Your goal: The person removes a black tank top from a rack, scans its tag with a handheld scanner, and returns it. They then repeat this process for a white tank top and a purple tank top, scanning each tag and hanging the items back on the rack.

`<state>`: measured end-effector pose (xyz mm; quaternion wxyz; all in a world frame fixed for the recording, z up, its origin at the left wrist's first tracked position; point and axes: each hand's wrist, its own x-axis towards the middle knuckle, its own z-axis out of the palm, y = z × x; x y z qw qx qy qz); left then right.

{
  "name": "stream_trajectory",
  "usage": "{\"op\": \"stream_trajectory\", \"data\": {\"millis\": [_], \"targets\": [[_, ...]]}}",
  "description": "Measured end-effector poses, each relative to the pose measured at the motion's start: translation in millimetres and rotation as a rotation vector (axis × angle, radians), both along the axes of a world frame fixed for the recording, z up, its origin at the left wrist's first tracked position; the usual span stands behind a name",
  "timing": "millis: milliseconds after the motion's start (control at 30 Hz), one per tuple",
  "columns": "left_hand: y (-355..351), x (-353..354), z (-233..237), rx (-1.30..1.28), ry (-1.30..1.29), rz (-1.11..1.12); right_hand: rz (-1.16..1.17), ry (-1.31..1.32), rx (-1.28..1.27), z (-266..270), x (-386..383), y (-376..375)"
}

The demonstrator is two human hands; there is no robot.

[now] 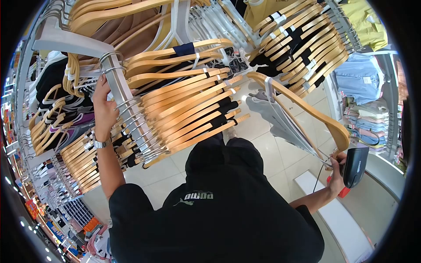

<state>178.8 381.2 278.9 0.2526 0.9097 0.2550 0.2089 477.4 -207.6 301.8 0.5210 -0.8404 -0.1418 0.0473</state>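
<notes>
My left hand (104, 109), with a metal-banded watch on its wrist, has its fingers curled at the side of a metal clothes rail (125, 90), in a gap between hanger hooks. What those fingers grip is hidden. Wooden hangers (188, 105) with dark garments hang packed just to its right. At the lower right, my right hand (337, 175) is closed at the hook end of a wooden hanger (307, 105) that carries a light grey garment (280, 120). A black barcode scanner (356, 167) sits right against the same hand, with a thin cable nearby.
More loaded hangers (302, 48) hang at the upper right, and others (50, 120) at the left. A light blue shirt (359, 76) hangs above folded clothes (366, 116) at the far right. Beneath my right arm is a white ledge (333, 219). The floor is tiled.
</notes>
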Motion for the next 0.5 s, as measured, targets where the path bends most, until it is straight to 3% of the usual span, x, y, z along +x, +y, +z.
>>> {"op": "stream_trajectory", "data": {"millis": [133,333,433,500], "targets": [[-1.2,-4.6,-0.8,-0.074,-0.012,-0.019,0.027,-0.029,0.042,0.0,2.7,2.8],[-28.2,18.7,8.7,-0.212,-0.134,0.233,0.056,-0.026,0.032,-0.9,8.1,-4.2],[-24.7,22.3,3.6,-0.003,-0.148,0.193,0.048,-0.051,0.004,-0.1,8.4,-2.6],[-20.7,19.6,-2.1,-0.064,-0.185,0.208,0.028,-0.068,0.012,-0.1,6.5,-0.3]]}}
